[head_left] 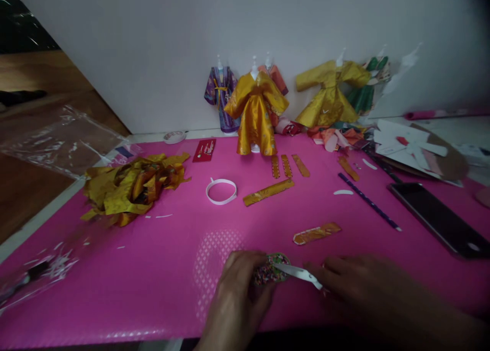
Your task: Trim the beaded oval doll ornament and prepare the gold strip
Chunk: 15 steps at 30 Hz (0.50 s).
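Patterned fabric scrap (268,272) pinched in my left hand (239,290); right hand (352,284) clamped on scissors (300,273); blades near fingertips, slip risks nick.

On the mat (161,269), a scrap heap (132,187) lies left, a phone (440,218) right, dolls (255,111) behind.

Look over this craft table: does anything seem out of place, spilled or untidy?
Mostly orderly. The gold fabric scraps lie in a crumpled heap at the left of the pink mat, and small white paper slivers are scattered beside it. The hands, left hand and right hand, work a small patterned piece with scissors.
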Each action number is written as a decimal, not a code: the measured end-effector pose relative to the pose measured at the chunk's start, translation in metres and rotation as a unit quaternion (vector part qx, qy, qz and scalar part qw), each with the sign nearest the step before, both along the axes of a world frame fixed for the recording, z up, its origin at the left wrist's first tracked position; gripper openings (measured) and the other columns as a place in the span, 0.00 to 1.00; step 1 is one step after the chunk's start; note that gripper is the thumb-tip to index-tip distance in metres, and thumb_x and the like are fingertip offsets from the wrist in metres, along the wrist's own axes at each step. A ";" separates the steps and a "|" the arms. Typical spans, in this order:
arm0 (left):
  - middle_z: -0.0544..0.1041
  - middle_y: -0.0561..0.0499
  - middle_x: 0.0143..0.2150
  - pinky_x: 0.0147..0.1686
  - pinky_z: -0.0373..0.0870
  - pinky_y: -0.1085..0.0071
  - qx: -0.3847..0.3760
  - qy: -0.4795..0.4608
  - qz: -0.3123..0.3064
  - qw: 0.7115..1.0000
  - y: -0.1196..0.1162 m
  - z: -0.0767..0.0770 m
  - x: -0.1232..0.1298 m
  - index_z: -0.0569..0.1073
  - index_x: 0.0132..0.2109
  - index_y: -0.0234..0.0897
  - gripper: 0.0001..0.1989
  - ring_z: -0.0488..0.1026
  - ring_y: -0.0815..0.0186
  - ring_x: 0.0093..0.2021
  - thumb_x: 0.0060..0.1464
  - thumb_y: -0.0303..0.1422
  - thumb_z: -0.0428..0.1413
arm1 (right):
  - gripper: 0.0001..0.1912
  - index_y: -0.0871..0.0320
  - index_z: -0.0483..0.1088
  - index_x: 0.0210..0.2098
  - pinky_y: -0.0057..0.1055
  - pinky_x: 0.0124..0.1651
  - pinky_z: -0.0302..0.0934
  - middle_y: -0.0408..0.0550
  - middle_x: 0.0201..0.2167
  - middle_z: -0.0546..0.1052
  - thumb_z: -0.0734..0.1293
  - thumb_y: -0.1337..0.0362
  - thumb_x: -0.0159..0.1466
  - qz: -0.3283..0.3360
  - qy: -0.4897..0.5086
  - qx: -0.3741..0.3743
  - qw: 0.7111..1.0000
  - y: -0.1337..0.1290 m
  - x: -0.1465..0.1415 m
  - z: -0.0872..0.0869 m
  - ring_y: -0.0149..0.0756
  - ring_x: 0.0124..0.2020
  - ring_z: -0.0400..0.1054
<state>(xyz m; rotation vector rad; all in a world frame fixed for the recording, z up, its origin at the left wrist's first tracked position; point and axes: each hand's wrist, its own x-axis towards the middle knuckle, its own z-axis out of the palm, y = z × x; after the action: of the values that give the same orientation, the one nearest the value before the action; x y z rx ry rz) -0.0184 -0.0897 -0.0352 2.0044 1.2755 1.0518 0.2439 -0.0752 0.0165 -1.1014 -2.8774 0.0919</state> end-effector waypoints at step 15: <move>0.77 0.50 0.45 0.42 0.75 0.64 0.018 0.006 0.001 1.000 0.002 0.000 0.000 0.69 0.52 0.44 0.17 0.74 0.60 0.44 0.59 0.23 0.59 | 0.16 0.50 0.70 0.40 0.37 0.22 0.47 0.38 0.28 0.78 0.63 0.75 0.57 -0.025 0.024 -0.010 0.999 -0.001 -0.001 0.003 0.37 0.21 0.72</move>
<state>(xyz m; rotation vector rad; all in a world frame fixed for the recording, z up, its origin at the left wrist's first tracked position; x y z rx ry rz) -0.0180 -0.0882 -0.0351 2.0393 1.2737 1.0728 0.2429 -0.0765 0.0196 -1.1568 -2.8109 0.1435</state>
